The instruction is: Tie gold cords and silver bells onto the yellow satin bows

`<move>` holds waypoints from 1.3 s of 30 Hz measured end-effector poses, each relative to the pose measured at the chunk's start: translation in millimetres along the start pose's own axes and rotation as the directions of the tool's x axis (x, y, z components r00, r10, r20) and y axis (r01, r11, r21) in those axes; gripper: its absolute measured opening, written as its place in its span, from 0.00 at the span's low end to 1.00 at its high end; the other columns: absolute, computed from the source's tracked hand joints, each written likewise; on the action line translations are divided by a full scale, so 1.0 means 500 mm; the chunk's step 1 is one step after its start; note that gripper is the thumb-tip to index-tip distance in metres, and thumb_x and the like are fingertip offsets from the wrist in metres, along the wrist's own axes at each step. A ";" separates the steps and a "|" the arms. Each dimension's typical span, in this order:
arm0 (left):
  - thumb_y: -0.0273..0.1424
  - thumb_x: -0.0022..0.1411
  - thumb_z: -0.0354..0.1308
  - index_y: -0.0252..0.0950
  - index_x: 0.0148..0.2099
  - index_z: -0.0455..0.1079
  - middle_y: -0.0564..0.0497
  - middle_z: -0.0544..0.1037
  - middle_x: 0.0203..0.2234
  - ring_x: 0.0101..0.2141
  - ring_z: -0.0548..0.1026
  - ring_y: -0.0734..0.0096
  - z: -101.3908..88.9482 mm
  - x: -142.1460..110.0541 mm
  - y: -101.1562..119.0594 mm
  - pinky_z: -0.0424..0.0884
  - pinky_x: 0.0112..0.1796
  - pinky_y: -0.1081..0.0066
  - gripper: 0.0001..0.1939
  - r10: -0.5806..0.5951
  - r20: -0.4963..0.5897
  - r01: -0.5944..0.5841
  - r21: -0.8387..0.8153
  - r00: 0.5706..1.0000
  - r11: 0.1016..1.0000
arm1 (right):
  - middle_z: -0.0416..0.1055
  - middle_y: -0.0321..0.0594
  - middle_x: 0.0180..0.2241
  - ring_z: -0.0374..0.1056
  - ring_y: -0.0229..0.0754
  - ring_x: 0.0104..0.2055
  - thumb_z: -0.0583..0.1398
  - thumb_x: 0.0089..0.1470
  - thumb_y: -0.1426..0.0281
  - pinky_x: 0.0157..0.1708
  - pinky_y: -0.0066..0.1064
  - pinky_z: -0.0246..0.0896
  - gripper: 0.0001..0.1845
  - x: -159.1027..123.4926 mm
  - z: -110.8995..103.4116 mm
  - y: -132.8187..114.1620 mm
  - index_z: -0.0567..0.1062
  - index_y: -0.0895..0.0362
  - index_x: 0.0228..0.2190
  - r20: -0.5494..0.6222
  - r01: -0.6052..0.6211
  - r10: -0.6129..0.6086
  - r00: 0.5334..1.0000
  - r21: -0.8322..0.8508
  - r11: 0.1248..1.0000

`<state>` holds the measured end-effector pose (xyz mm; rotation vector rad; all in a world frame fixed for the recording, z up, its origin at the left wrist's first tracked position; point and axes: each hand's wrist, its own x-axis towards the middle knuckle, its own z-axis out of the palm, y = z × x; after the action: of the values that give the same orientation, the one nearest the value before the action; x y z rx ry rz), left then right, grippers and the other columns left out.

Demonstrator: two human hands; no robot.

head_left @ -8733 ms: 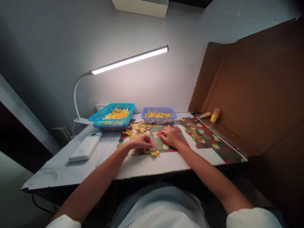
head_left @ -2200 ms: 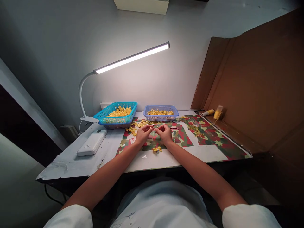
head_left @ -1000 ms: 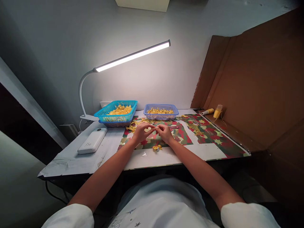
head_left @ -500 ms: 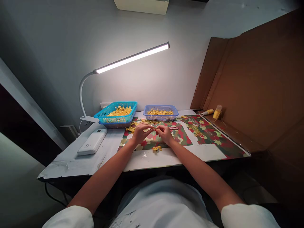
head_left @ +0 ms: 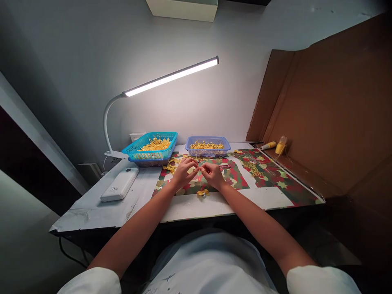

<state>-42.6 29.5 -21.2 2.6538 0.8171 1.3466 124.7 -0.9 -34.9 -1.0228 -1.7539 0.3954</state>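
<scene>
My left hand and my right hand meet fingertip to fingertip above the patterned mat. Both pinch a thin yellow thread. The thread runs down to a small yellow bow with a bell that lies on the desk just below my hands. More yellow bows lie loose on the mat beyond my left hand. The exact piece between my fingertips is too small to make out.
A turquoise basket and a purple basket, both holding yellow pieces, stand at the back. A white power bank lies left, a desk lamp arches overhead. Yellow thread spools sit by the cardboard wall.
Since 8.7 s ago my hands have risen off the mat and come together on the thread. Over the last second they hardly moved; the bow stays below them.
</scene>
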 end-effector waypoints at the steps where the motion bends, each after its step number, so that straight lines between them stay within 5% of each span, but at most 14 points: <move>1: 0.34 0.64 0.53 0.37 0.30 0.70 0.49 0.75 0.32 0.36 0.71 0.66 0.001 0.000 -0.001 0.65 0.43 0.64 0.11 0.010 -0.018 -0.010 0.005 1.000 1.000 | 0.61 0.33 0.19 0.55 0.35 0.22 0.54 0.54 0.64 0.26 0.28 0.49 0.13 -0.001 -0.001 -0.001 0.70 0.56 0.23 0.006 0.017 -0.017 1.000 -0.011 1.000; 9: 0.32 0.64 0.54 0.37 0.32 0.72 0.47 0.72 0.35 0.39 0.69 0.65 -0.001 -0.004 -0.008 0.65 0.42 0.64 0.09 0.099 -0.124 -0.082 0.135 0.987 0.987 | 0.64 0.34 0.22 0.58 0.36 0.23 0.57 0.51 0.65 0.27 0.28 0.51 0.07 -0.004 -0.007 -0.001 0.70 0.56 0.27 -0.049 0.074 -0.081 0.996 -0.126 0.989; 16: 0.33 0.63 0.54 0.38 0.32 0.73 0.47 0.72 0.36 0.40 0.68 0.64 0.003 -0.002 -0.002 0.65 0.43 0.63 0.10 0.054 -0.058 -0.046 0.134 0.997 0.990 | 0.63 0.33 0.20 0.56 0.36 0.23 0.54 0.53 0.67 0.28 0.28 0.50 0.09 -0.004 -0.005 0.003 0.70 0.55 0.24 -0.017 0.094 -0.098 0.995 -0.141 0.986; 19: 0.38 0.60 0.56 0.37 0.30 0.73 0.47 0.74 0.33 0.37 0.70 0.63 -0.012 0.004 0.003 0.67 0.41 0.64 0.11 -0.080 0.054 0.076 0.069 0.995 0.995 | 0.59 0.32 0.18 0.54 0.35 0.22 0.54 0.51 0.68 0.26 0.28 0.48 0.10 0.000 -0.004 0.002 0.67 0.55 0.20 -0.015 0.066 -0.068 0.998 -0.093 0.993; 21: 0.44 0.56 0.58 0.36 0.26 0.72 0.48 0.75 0.26 0.30 0.72 0.65 -0.030 0.008 0.006 0.69 0.34 0.67 0.16 -0.298 0.269 0.302 0.029 0.916 0.953 | 0.58 0.31 0.17 0.53 0.35 0.22 0.54 0.48 0.68 0.26 0.28 0.48 0.10 0.005 -0.003 0.003 0.66 0.55 0.19 -0.034 -0.034 0.032 0.999 -0.053 0.998; 23: 0.51 0.54 0.56 0.35 0.22 0.71 0.49 0.74 0.18 0.21 0.72 0.68 -0.046 0.009 0.009 0.67 0.24 0.71 0.24 -0.509 0.603 0.610 0.047 0.614 0.791 | 0.58 0.31 0.16 0.53 0.34 0.21 0.55 0.45 0.69 0.24 0.27 0.48 0.09 0.012 -0.004 0.006 0.64 0.56 0.16 -0.005 -0.207 0.207 0.978 -0.009 0.978; 24: 0.54 0.53 0.57 0.34 0.22 0.72 0.48 0.75 0.16 0.18 0.71 0.69 -0.053 0.009 0.011 0.66 0.22 0.72 0.26 -0.530 0.728 0.706 0.090 0.435 0.702 | 0.58 0.30 0.15 0.53 0.33 0.20 0.56 0.42 0.70 0.23 0.26 0.48 0.09 0.014 -0.007 0.007 0.63 0.56 0.15 0.033 -0.288 0.288 0.957 0.006 0.958; 25: 0.55 0.51 0.57 0.33 0.21 0.73 0.47 0.75 0.15 0.17 0.71 0.69 -0.057 0.009 0.013 0.66 0.20 0.72 0.28 -0.515 0.802 0.753 0.132 0.301 0.645 | 0.58 0.30 0.14 0.53 0.33 0.19 0.56 0.41 0.71 0.21 0.26 0.47 0.10 0.016 -0.012 0.007 0.62 0.56 0.13 0.081 -0.347 0.345 0.935 0.014 0.938; 27: 0.57 0.48 0.59 0.33 0.21 0.74 0.46 0.76 0.15 0.16 0.72 0.69 -0.059 0.009 0.020 0.66 0.19 0.73 0.29 -0.468 0.868 0.781 0.175 0.165 0.600 | 0.58 0.31 0.12 0.52 0.32 0.16 0.55 0.39 0.71 0.18 0.25 0.45 0.12 0.017 -0.028 0.004 0.62 0.56 0.10 0.192 -0.422 0.411 0.891 0.020 0.906; 33: 0.52 0.42 0.66 0.33 0.20 0.74 0.45 0.77 0.16 0.16 0.74 0.68 -0.032 0.012 0.064 0.69 0.19 0.73 0.25 -0.480 0.867 0.791 0.197 0.135 0.579 | 0.65 0.35 0.13 0.59 0.33 0.16 0.57 0.36 0.73 0.12 0.23 0.46 0.06 -0.008 -0.079 -0.022 0.70 0.57 0.13 0.431 -0.624 0.558 0.709 0.016 0.781; 36: 0.48 0.39 0.69 0.33 0.17 0.71 0.48 0.76 0.14 0.14 0.73 0.69 -0.014 0.011 0.077 0.69 0.18 0.72 0.23 -0.514 0.838 0.817 0.159 0.185 0.554 | 0.69 0.38 0.14 0.63 0.36 0.16 0.59 0.35 0.73 0.12 0.24 0.53 0.05 -0.025 -0.079 -0.027 0.72 0.58 0.12 0.510 -0.705 0.611 0.606 -0.013 0.709; 39: 0.46 0.38 0.71 0.33 0.20 0.70 0.50 0.76 0.15 0.15 0.73 0.71 0.002 0.007 0.068 0.66 0.17 0.75 0.21 -0.527 0.816 0.862 0.074 0.237 0.502 | 0.69 0.37 0.13 0.63 0.35 0.15 0.61 0.35 0.73 0.13 0.24 0.56 0.06 -0.031 -0.073 -0.026 0.72 0.58 0.12 0.524 -0.736 0.616 0.588 0.031 0.676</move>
<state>-25.6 2.0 -9.6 1.7106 1.1943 0.0357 152.9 -27.8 -20.0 -1.4910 -1.5811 1.4442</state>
